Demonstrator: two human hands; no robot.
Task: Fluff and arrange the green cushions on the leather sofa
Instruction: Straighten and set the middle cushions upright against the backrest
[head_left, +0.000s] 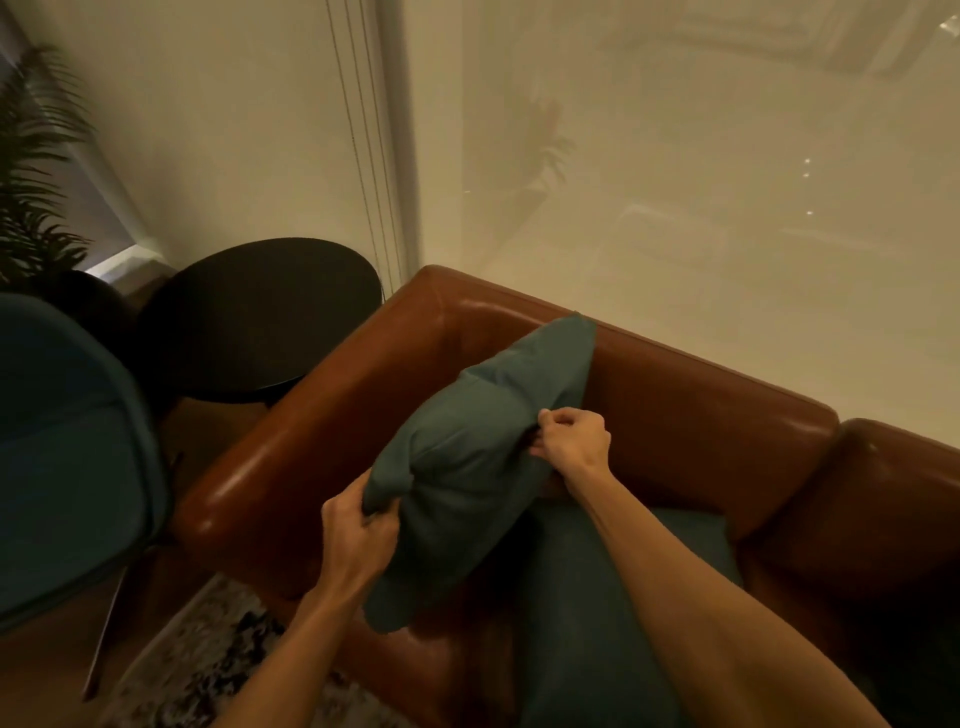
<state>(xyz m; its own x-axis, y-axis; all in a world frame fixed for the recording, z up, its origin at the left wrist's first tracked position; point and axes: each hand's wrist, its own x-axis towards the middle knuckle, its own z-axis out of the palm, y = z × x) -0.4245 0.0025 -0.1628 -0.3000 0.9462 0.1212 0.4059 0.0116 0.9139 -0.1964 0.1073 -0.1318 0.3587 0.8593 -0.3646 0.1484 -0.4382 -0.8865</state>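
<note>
A green cushion stands tilted over the left end of the brown leather sofa, its top corner against the backrest. My left hand grips its lower left corner. My right hand pinches its right edge, fingers closed on the fabric. A second green cushion lies on the seat under my right forearm, partly hidden by it.
A round black side table stands beyond the sofa's left arm. A teal chair is at the left, with a potted plant behind it. A patterned rug lies in front. A glossy cream wall rises behind the sofa.
</note>
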